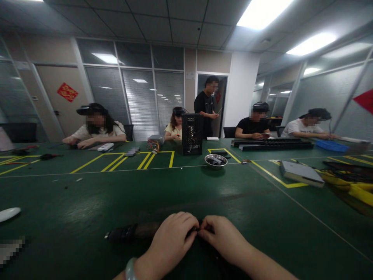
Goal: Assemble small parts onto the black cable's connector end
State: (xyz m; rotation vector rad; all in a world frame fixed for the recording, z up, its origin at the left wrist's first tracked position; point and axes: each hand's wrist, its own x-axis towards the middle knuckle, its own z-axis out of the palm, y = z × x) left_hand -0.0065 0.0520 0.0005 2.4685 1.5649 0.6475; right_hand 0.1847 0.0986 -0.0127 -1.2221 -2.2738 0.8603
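Observation:
A dark, tube-shaped tool, by its look an electric screwdriver (125, 234), lies on the green table in front of me, its small metal tip pointing left. My left hand (175, 233) is curled over its right-hand end, thumb and fingers closed. Facing it, my right hand (223, 233) pinches something small and dark right at the left fingertips. What exactly sits between the fingertips is hidden and too dark to make out. A pale green bangle circles my left wrist.
Ahead stand a metal bowl (215, 161) of small parts and a black computer case (192, 134). To the right lie a silver box (302, 173) and a yellow item (361, 192). A white object (10, 214) is at the left. Several people sit or stand across the table (116, 194).

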